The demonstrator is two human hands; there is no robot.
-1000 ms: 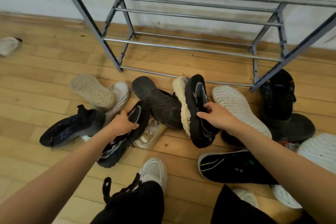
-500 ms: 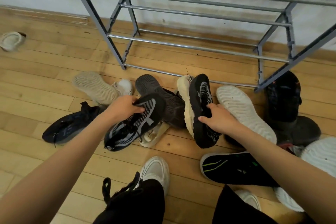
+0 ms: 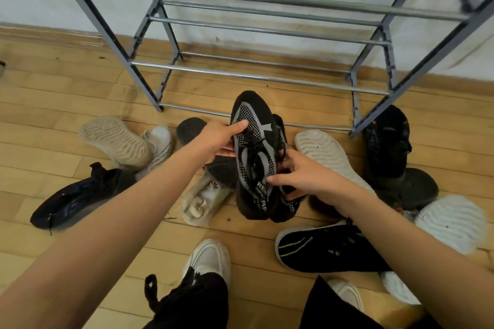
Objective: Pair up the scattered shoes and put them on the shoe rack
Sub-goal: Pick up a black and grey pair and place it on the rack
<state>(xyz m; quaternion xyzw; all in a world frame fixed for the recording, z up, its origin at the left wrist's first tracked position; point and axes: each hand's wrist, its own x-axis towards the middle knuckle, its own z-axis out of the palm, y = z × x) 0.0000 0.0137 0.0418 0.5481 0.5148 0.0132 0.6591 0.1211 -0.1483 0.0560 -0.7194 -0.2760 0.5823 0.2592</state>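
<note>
— What's that in the hands?

— Two black knit shoes (image 3: 254, 157) with grey stripes, a matching pair by the look of it, held together above the pile. The left hand (image 3: 217, 139) is clamped on the near one by its upper, thumb across the mesh. The right hand (image 3: 302, 176) is closed at the heel end, fingers pinching the collar; the second shoe sits tucked behind the first, only its edge showing.

— Why hold them like that?

— I'd say to line them up, toes pointing the same way, so both can go onto the rack (image 3: 256, 77) in one move. Toes already aim at it.

— Is the rack free?

— No shoe on any bar I can see. It stands against the wall, just beyond the pile.

— Anything in the way?

— Plenty underfoot. A beige shoe (image 3: 117, 141) sole-up to the left, a dark blue one (image 3: 77, 197) nearer, a cream one (image 3: 205, 199) lying right under the pair. To the right a white sole (image 3: 328, 155), black shoes (image 3: 387, 141) by the rack's leg, and a black one with green marks (image 3: 326, 248) close to the person's own feet.

— So the lower bar is crowded?

— Its front is hemmed in. Lifting over the heap looks easier than sliding through it.
</note>
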